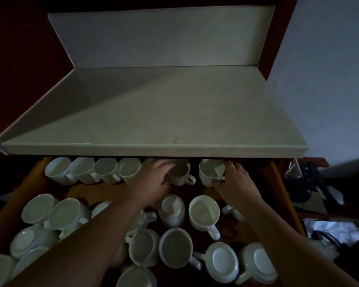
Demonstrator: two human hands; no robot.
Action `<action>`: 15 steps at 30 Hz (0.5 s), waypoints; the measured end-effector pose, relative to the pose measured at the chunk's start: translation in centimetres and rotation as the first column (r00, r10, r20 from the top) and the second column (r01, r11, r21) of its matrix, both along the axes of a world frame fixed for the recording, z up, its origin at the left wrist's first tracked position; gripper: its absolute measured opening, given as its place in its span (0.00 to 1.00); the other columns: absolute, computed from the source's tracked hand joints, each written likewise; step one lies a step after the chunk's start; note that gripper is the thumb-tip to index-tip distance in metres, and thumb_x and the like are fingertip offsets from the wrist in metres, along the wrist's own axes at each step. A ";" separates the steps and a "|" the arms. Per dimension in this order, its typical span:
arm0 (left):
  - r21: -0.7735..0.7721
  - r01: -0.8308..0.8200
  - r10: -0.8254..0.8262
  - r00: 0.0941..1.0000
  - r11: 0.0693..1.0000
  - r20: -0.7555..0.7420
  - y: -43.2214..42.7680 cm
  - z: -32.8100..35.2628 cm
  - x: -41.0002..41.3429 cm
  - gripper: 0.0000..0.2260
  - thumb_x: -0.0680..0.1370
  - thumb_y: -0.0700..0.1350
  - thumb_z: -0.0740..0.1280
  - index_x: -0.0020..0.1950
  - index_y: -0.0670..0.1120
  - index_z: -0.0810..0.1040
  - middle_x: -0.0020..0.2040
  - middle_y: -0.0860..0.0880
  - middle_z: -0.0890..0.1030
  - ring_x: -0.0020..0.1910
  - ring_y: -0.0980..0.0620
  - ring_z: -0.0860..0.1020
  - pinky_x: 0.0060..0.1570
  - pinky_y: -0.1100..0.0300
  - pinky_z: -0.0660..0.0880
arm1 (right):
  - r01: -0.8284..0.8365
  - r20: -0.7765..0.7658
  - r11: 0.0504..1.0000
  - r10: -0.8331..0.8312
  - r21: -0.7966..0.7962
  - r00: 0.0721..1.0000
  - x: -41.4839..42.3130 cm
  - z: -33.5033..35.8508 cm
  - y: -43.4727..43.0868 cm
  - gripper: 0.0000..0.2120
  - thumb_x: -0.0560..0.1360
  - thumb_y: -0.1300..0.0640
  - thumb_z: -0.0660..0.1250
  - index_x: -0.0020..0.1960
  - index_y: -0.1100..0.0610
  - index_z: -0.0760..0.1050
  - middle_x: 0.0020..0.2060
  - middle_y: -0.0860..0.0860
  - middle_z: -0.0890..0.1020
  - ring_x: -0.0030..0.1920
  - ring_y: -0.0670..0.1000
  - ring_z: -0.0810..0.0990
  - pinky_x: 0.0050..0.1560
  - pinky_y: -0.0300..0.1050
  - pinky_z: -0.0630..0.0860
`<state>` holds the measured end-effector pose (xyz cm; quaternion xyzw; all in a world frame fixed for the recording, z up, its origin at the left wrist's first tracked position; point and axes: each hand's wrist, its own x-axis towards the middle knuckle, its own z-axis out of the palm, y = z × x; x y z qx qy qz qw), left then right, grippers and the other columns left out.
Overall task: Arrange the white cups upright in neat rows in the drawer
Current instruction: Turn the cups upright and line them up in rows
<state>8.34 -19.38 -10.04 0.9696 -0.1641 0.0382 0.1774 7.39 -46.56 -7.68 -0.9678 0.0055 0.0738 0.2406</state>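
Observation:
A wooden drawer [278, 183] stands pulled out below a pale countertop and is full of white cups. Along its back edge runs a row of upright cups [104, 169], partly tucked under the counter. My left hand [153, 179] grips one upright cup [181, 172] in that row. My right hand [236, 183] holds the neighbouring cup [209, 171] to the right, by its handle side. Nearer to me, several cups lie jumbled: some upright [204, 212], some upside down [223, 258], some on their sides [172, 210]. My forearms hide a few of them.
The countertop [153, 121] overhangs the drawer's back row, leaving little height there. A bare patch of drawer floor [100, 191] lies between the back row and the jumble. Dark clutter and a shiny object [336, 228] sit to the right of the drawer.

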 end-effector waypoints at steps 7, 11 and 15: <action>0.039 -0.137 0.138 0.990 0.990 -0.035 5.3 0.1 -1.8 0.23 0.78 0.40 0.73 0.72 0.49 0.77 0.68 0.48 0.80 0.66 0.46 0.78 0.62 0.51 0.75 | -0.253 0.097 0.967 0.255 -0.035 0.962 -2.5 1.2 3.4 0.14 0.81 0.50 0.63 0.64 0.52 0.76 0.60 0.49 0.78 0.61 0.52 0.77 0.54 0.47 0.76; 0.112 -0.001 -0.003 0.999 0.994 0.041 5.2 -0.3 -0.2 0.18 0.74 0.36 0.73 0.63 0.49 0.84 0.59 0.48 0.85 0.61 0.43 0.81 0.61 0.49 0.77 | -0.334 0.017 0.942 0.334 -0.030 0.942 -1.6 0.3 6.7 0.20 0.81 0.51 0.63 0.71 0.52 0.71 0.67 0.50 0.75 0.64 0.53 0.78 0.54 0.50 0.78; 0.145 0.041 -0.054 0.995 0.989 0.084 4.6 -0.3 0.0 0.18 0.75 0.36 0.73 0.63 0.49 0.85 0.55 0.47 0.86 0.54 0.41 0.82 0.55 0.49 0.79 | -0.262 0.004 0.963 0.263 -0.069 0.965 -0.9 -0.6 8.3 0.18 0.80 0.53 0.63 0.69 0.55 0.72 0.65 0.51 0.74 0.58 0.55 0.80 0.51 0.51 0.80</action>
